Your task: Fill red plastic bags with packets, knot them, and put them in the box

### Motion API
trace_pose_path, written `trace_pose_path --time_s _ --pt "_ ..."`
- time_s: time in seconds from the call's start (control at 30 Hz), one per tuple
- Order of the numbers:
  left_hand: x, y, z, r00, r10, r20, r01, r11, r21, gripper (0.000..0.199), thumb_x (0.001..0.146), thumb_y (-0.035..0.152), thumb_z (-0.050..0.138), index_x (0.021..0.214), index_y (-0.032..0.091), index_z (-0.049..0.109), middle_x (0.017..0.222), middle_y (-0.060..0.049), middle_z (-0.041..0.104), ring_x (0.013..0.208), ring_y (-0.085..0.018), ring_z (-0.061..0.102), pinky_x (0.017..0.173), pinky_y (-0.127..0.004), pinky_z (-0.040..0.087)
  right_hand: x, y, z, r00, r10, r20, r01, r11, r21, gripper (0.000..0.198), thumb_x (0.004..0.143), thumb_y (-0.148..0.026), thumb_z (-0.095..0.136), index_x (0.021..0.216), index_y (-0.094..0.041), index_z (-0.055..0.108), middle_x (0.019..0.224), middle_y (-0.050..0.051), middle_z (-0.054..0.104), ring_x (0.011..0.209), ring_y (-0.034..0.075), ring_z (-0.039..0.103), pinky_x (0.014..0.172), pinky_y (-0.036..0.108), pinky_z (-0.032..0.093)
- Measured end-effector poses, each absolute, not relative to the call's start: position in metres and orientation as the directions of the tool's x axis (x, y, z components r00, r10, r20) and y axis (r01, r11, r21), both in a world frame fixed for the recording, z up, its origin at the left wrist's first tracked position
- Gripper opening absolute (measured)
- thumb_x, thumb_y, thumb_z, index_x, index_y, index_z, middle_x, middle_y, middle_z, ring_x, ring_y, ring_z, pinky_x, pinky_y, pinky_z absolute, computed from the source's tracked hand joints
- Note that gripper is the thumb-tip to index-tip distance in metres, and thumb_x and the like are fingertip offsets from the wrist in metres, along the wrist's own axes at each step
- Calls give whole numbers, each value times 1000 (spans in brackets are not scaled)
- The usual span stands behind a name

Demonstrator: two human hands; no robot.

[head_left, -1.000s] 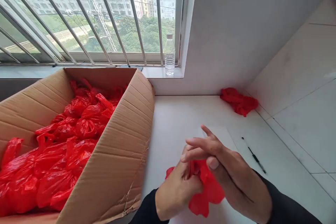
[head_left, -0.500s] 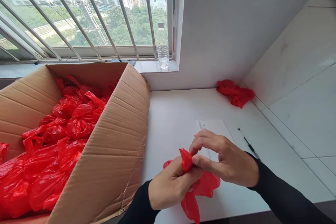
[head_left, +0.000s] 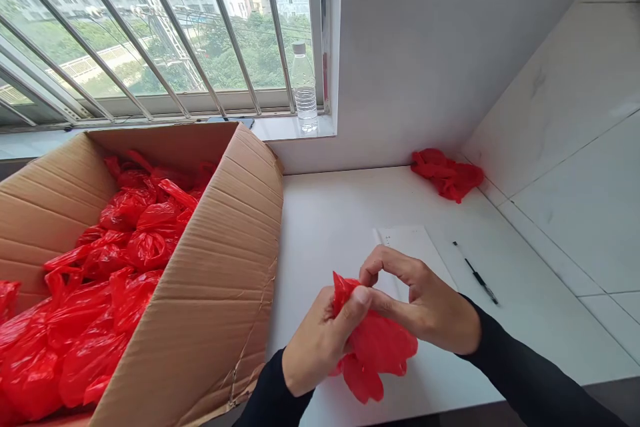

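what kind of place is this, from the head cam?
Probably a makeshift indoor work corner, perhaps on an upper floor: a white worktop, a large open cardboard box of red plastic bags, and a barred window looking out over trees.

Left hand [head_left: 316,340] and right hand [head_left: 425,303] pinch red bag [head_left: 383,343] over worktop [head_left: 325,227], near front edge. Box [head_left: 220,273] of red bags [head_left: 150,247] at left; pen [head_left: 481,280] toward right edge; red bundle [head_left: 445,177], far right corner.

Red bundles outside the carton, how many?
2: held bundle, in the left hand and right hand; corner bundle, on the table, far right. Carton may hide more.
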State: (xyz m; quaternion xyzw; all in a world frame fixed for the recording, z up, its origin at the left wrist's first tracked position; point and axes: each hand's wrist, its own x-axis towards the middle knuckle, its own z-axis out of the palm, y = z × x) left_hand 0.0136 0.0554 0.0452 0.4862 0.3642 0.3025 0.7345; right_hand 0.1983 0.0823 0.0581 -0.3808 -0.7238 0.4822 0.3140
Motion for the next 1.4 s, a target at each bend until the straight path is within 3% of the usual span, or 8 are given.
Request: trace_pose_path --time_s 0.1,0.3,0.53,0.77,1.0,1.13,1.27,1.4 --pt "14 55 39 530 780 -332 -80 436 897 64 92 72 38 57 19 42 44 5 37 37 -6 30 39 -23 18 199 81 59 -511 856 77 238 228 -944 5 92 -22 61 88 -23 59 87 -4 58 84 12 54 80 28 42" --pt "10 53 27 525 798 -296 -314 505 804 63 93 64 41 57 15 56 45 -3 54 42 -11 47 48 -23 38 205 80 51 -462 887 16 138 89 -986 13 98 -33 53 88 -24 54 85 -4 54 82 13 52 80 31 42" --pt "10 53 30 490 810 -323 -302 506 808 56 97 57 41 69 14 63 58 -6 63 49 -12 52 52 -23 41 190 71 46 -403 901 163 253 280 -926 1 94 -28 58 95 -27 58 92 -4 55 89 14 52 86 32 42" --pt "9 51 27 536 770 -346 -221 524 823 59 97 58 41 63 15 62 54 -5 59 48 -12 51 50 -23 38 188 71 47 -401 903 153 229 261 -938 11 95 -26 57 105 -30 60 96 -4 61 91 13 56 88 31 44" --pt "6 57 26 438 846 -303 -409 488 771 36 98 45 49 96 14 67 75 -6 65 64 -14 59 64 -25 46 191 59 45 -355 909 219 136 282 -950 5 97 -25 54 99 -28 57 90 -4 58 83 11 57 80 27 46" --pt "0 58 26 438 860 -261 -331 424 843 21 88 33 69 84 13 65 76 -2 60 69 -10 54 66 -21 43 195 59 36 -392 891 228 203 326 -923 18 91 -19 55 105 -29 59 97 -2 60 89 14 59 85 30 46" --pt "-1 56 28 425 886 -187 -194 291 937 10 80 10 68 85 16 60 77 2 57 69 -9 49 66 -20 42 197 68 26 -452 881 140 265 282 -922 36 97 -35 52 133 -31 50 121 2 61 116 19 55 102 35 41" --pt "2 50 18 269 962 37 238 -103 966 40 72 -10 47 96 20 61 87 1 63 77 -11 55 72 -22 44 194 75 17 -465 878 -114 309 41 -950 38 104 -47 34 127 -27 56 74 -3 60 64 14 53 64 30 44"
